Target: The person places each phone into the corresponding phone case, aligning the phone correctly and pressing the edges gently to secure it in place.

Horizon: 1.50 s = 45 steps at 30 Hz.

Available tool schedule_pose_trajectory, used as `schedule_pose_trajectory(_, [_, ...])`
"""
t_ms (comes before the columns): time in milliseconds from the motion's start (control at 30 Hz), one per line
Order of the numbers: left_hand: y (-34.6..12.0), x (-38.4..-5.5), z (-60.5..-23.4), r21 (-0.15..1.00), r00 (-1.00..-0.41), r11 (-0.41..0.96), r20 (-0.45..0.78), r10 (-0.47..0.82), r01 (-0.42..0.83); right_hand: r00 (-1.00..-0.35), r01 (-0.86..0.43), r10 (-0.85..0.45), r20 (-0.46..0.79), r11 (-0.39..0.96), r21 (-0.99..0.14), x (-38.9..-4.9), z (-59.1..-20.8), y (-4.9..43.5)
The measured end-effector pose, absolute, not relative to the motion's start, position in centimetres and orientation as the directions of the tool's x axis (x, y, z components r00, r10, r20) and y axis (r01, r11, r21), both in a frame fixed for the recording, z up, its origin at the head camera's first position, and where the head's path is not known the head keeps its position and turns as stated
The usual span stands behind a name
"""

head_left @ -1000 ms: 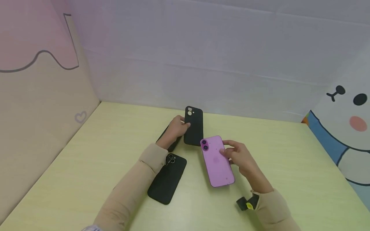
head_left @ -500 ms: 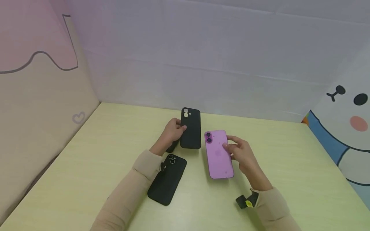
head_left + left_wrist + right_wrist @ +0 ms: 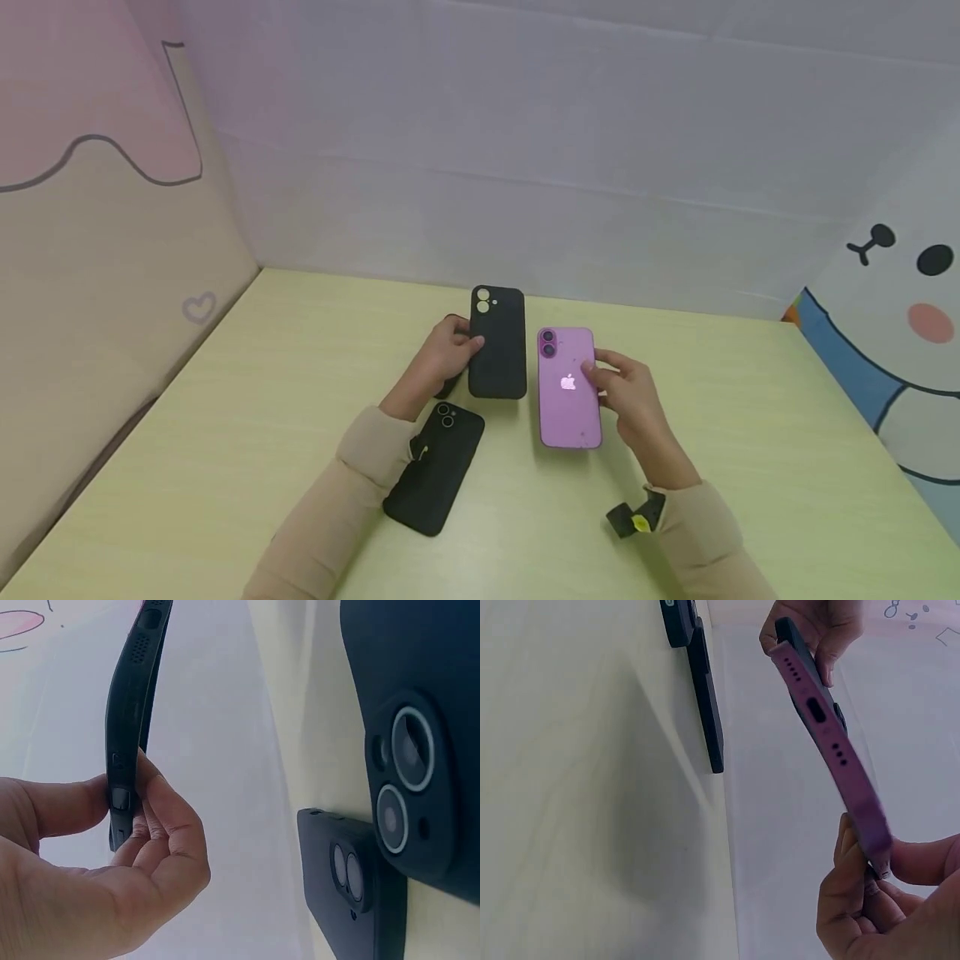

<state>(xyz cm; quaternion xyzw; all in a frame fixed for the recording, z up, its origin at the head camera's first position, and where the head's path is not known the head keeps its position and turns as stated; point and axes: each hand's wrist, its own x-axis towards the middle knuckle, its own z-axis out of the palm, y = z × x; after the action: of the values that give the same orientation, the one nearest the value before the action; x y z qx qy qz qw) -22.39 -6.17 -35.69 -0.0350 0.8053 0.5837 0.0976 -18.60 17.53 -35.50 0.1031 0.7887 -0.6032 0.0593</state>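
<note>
In the head view my left hand pinches a black phone case by its left edge, thumb in front and fingers behind. The case stands upright, camera cutouts at top left. My right hand grips a pink phone by its right edge, its back with two lenses facing me. A narrow gap parts phone and case. The left wrist view shows the held case edge-on between thumb and fingers. In the right wrist view the phone's port end shows.
A black-cased phone lies on the pale wooden table, below my left wrist. Another dark phone, partly hidden by my left hand in the head view, lies behind it. A pale backdrop closes off the back.
The pink phone has moved up and turned more upright, and its logo now shines. The case has shifted slightly down, and its gap to the phone has opened since a second ago.
</note>
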Motion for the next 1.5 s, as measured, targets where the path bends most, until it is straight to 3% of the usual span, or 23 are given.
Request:
schedule_pose_trajectory(433, [-5.8, -21.2, -35.7, 0.949, -0.977, 0.281, -0.183, 0.111, -0.145, -0.965, 0.245, 0.136, -0.225, 0.156, -0.957, -19.7, -36.0, 17.1])
schedule_pose_trajectory(1500, [-5.3, -20.8, -36.6, 0.953, -0.959, 0.267, -0.201, 0.200, -0.144, -0.957, 0.275, 0.112, -0.266, 0.073, -0.959, -21.0, -36.0, 15.2])
